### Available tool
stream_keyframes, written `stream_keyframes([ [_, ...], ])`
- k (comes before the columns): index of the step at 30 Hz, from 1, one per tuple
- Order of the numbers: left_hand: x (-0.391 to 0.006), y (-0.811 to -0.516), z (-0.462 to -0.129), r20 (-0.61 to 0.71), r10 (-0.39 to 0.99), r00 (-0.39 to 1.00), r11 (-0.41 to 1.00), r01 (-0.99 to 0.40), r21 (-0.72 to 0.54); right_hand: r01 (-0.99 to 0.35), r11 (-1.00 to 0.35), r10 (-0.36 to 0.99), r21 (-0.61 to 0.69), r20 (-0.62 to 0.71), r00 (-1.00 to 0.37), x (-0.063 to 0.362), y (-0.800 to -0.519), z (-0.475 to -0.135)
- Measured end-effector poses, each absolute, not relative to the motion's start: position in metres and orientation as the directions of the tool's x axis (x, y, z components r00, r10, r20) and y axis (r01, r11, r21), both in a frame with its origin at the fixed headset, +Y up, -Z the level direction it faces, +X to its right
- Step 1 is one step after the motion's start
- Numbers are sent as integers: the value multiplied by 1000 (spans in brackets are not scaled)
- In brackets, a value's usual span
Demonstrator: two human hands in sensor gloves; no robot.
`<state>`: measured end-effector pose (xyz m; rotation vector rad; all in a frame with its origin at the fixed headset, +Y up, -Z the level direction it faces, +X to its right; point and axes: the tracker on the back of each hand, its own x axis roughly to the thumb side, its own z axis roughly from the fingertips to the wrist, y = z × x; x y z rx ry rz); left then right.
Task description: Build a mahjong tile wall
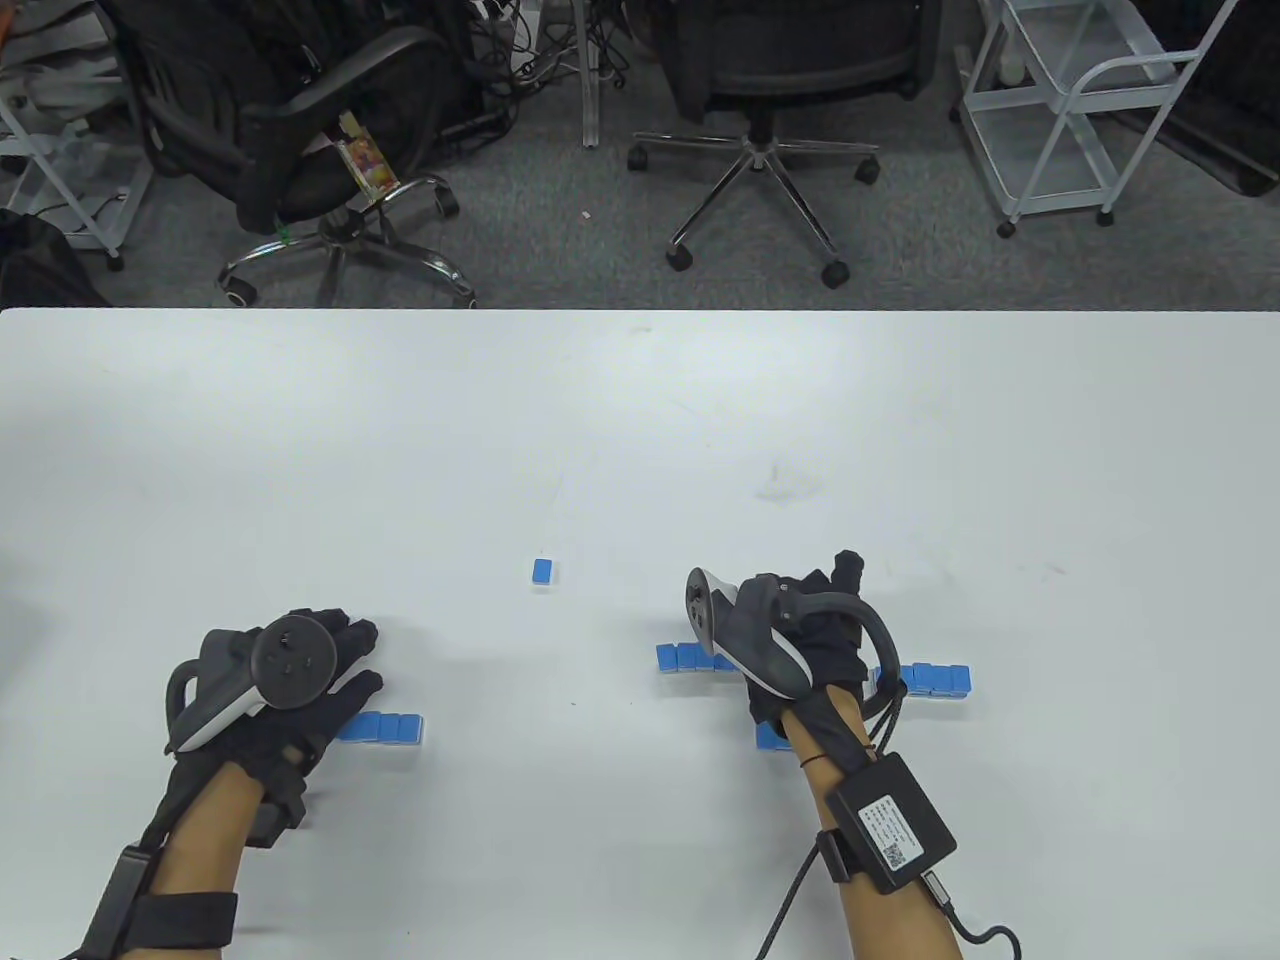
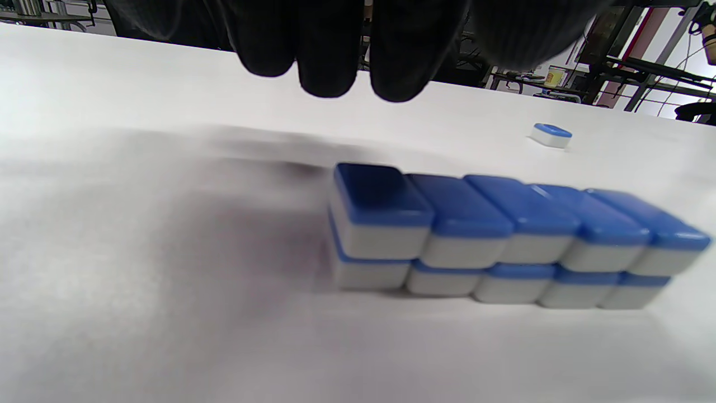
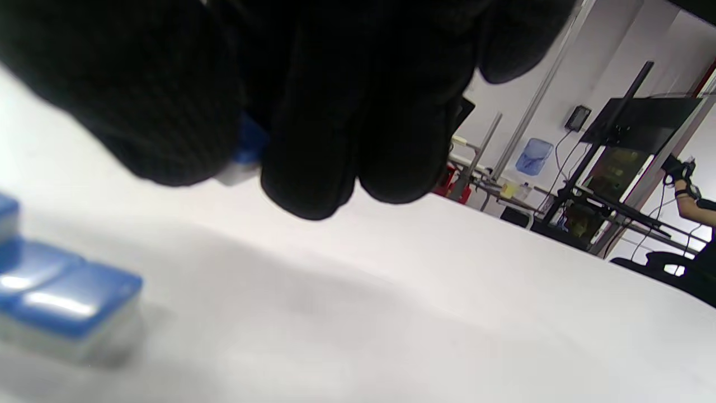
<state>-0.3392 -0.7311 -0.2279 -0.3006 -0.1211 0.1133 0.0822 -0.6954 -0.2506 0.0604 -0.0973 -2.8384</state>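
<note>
A two-layer stack of blue-backed mahjong tiles (image 2: pixel 492 235) lies just right of my left hand (image 1: pixel 340 665); in the table view only its right end (image 1: pixel 392 727) shows. My left fingers (image 2: pixel 330 50) hang straight above the stack's left end and hold nothing. My right hand (image 1: pixel 805 625) hovers over a long tile row (image 1: pixel 930 679) whose left end (image 1: pixel 682 657) sticks out past it. In the right wrist view the thumb and fingers pinch a blue tile (image 3: pixel 250 146). A lone tile (image 1: pixel 543 571) lies between the hands, farther out.
One more tile (image 1: pixel 767 737) peeks out beside my right wrist. The white table (image 1: pixel 640 420) stretches away beyond the tiles. Office chairs (image 1: pixel 770 90) and a white cart (image 1: pixel 1070 110) stand on the floor behind its far edge.
</note>
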Motion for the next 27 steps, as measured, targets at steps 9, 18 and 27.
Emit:
stream_keyframes([
  [9,-340,-730,-228,104,131,986,949,-94,-300,334,-938,-317,97,154,-936,56,-712,-248],
  [18,-340,-730,-228,106,133,985,950,-96,-298,389,-917,-369,84,187,-910,42,-720,-247],
  [27,-340,-730,-228,106,133,985,950,-96,-298,386,-920,-367,70,191,-910,40,-720,-245],
])
